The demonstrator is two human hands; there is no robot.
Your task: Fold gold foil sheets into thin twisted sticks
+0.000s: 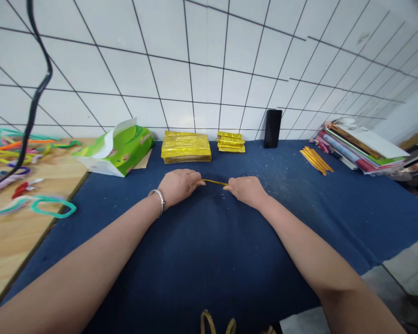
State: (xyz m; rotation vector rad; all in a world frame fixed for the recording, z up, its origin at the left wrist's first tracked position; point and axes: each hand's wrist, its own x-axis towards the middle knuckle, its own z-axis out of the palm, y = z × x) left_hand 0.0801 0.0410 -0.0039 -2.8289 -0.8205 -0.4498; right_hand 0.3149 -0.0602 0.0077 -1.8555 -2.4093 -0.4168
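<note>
Strip between 2 hands

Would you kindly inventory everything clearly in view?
Thin strand: seemingly one, gold, centre
Rectangular foil stack: one, gold, back
Smaller foil pile: one, gold, back
Slender strips: several, golden, back right
Rectangular phone: one, black, back
Book pile: one, multicoloured, right
Crinkled packet: one, green, back left
Fuzzy strands: many, multicoloured, on wooden tabletop
Hanging cord: one, black, left
Cloth: one, navy, centre
Tiled wall: one, white, back
Curved loops: two, gold, bottom
Metal bracelet: one, silver, left wrist
Left hand, right hand: two, bare, holding strand
</note>
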